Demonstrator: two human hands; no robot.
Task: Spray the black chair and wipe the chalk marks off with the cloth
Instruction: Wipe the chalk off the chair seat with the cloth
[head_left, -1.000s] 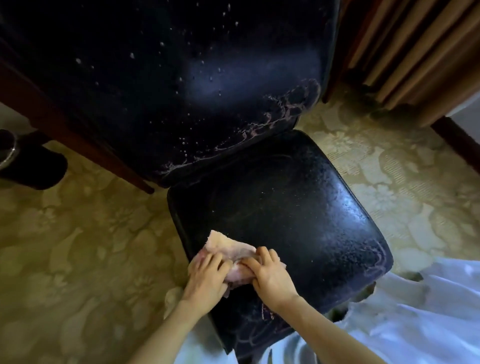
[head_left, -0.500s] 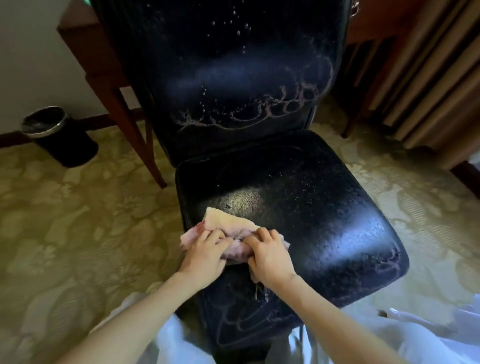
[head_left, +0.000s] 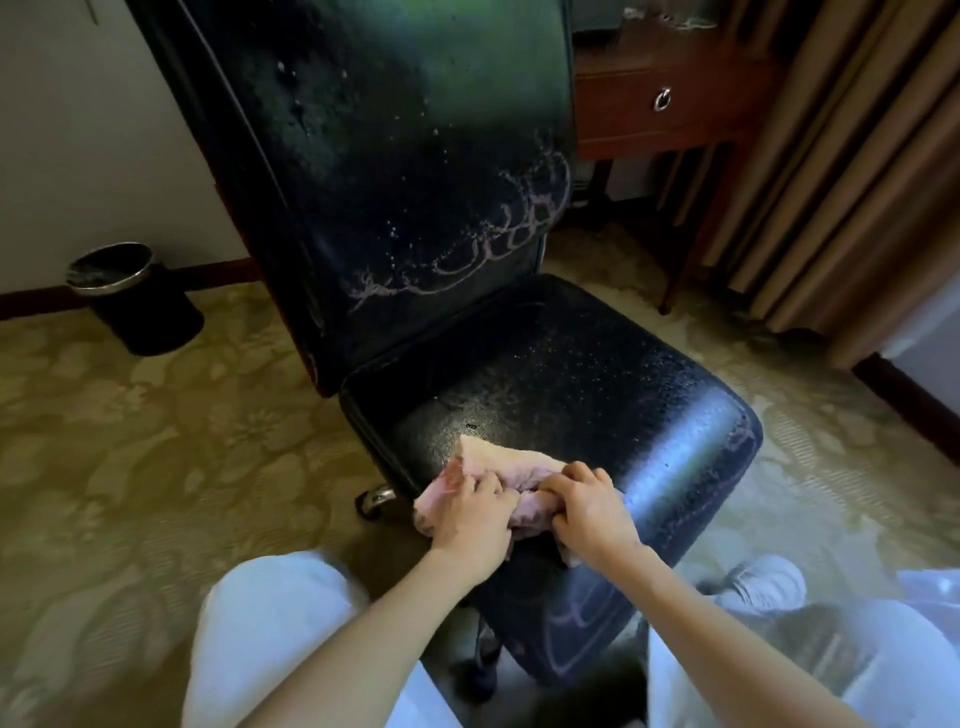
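Observation:
The black chair (head_left: 561, 374) stands in front of me, its seat and backrest wet with spray droplets. Pinkish chalk marks (head_left: 467, 260) curl across the lower backrest, with more on the seat's front edge (head_left: 576, 623) and right edge. A crumpled pink cloth (head_left: 498, 465) lies on the seat's near left corner. My left hand (head_left: 475, 517) and my right hand (head_left: 589, 506) both press down on the cloth, fingers curled into it, side by side.
A black waste bin (head_left: 132, 296) with a metal rim stands on the patterned carpet at left by the wall. A wooden side table with a drawer (head_left: 665, 104) is behind the chair at right, next to brown curtains (head_left: 841, 182). My white-trousered knees flank the chair.
The view has tilted up, showing more of the backrest, the bin and the side table. Both hands stay on the cloth at the seat's near left corner, bunching it slightly more.

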